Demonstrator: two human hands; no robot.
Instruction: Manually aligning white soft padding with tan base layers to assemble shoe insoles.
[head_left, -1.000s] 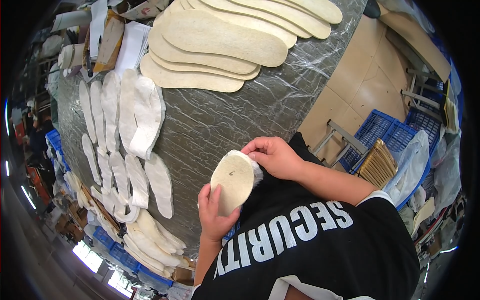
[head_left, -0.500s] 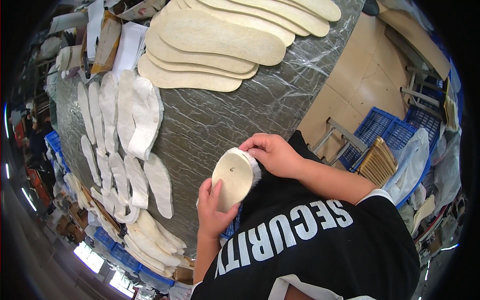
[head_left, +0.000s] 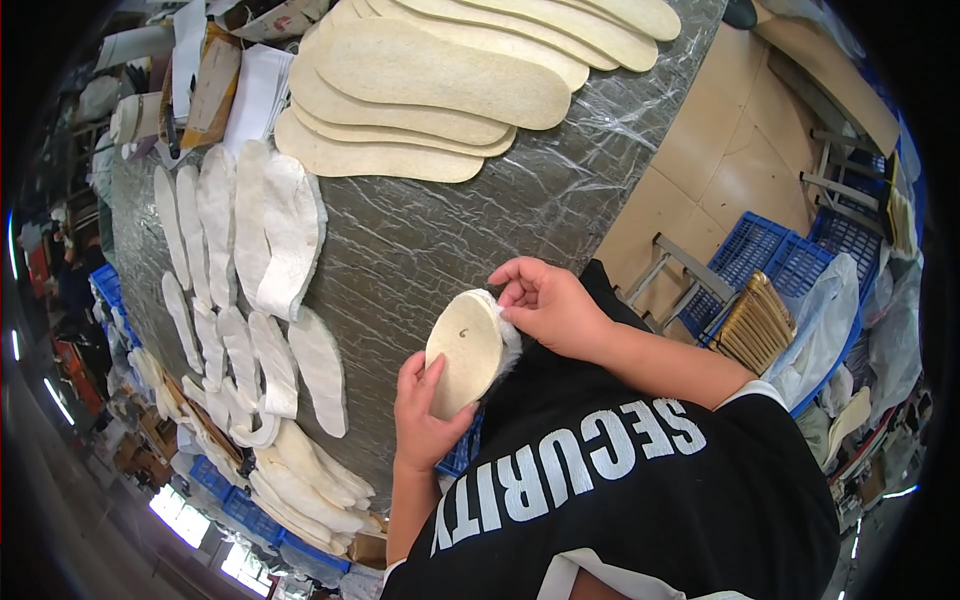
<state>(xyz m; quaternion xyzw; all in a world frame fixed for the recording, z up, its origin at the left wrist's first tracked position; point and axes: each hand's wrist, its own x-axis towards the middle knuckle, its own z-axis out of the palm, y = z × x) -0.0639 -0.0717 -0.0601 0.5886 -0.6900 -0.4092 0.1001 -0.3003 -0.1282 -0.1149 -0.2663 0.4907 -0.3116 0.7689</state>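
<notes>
My left hand (head_left: 428,418) grips a cream insole (head_left: 466,352) from its lower left, thumb lying on the smooth face and the other fingers wrapped round the edge. A small dark curved mark shows on that face. White fleece (head_left: 510,350) sticks out behind the insole along its right and upper edges. At the upper right edge, my right hand (head_left: 556,312) has its fingers curled in a pinch, thumb against the fleece. The insole is held tilted above the near edge of the table, and its far end is foreshortened.
Large cream insoles (head_left: 440,75) lie overlapped on the dark, film-covered table (head_left: 420,240). White fleece pieces (head_left: 285,235) are laid in rows on the left, above a stack of pale insoles (head_left: 300,480). Blue crates (head_left: 750,255) and a metal-legged stool (head_left: 675,270) stand right.
My right hand has shifted slightly right and up along the insole's edge, its fingers more curled. The insole has turned a little in my left hand, showing more fleece at its right side.
</notes>
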